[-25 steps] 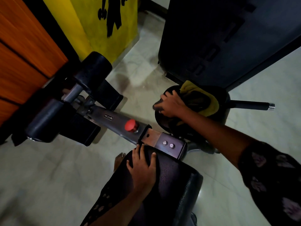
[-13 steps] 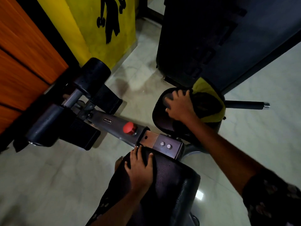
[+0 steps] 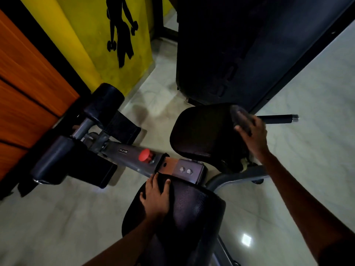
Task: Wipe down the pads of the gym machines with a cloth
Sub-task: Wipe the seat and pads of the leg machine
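Observation:
A rounded black seat pad (image 3: 201, 135) stands in the middle of the view. My right hand (image 3: 253, 135) is at its far right edge and grips a dark, motion-blurred cloth (image 3: 239, 117); a pale scrap shows below the wrist. My left hand (image 3: 156, 198) rests flat, fingers spread, on the near black pad (image 3: 192, 217) at the bottom centre.
A grey frame beam with a red knob (image 3: 144, 154) runs left to two black roller pads (image 3: 104, 102). A black handle bar (image 3: 276, 119) sticks out to the right. A large dark machine (image 3: 249, 45) stands behind. Yellow wall (image 3: 92, 35) and orange panel (image 3: 25, 93) are at left.
My right hand swept with the cloth from the pad's left side across to its far right edge. The yellow of the cloth is now mostly hidden. My left hand stayed put.

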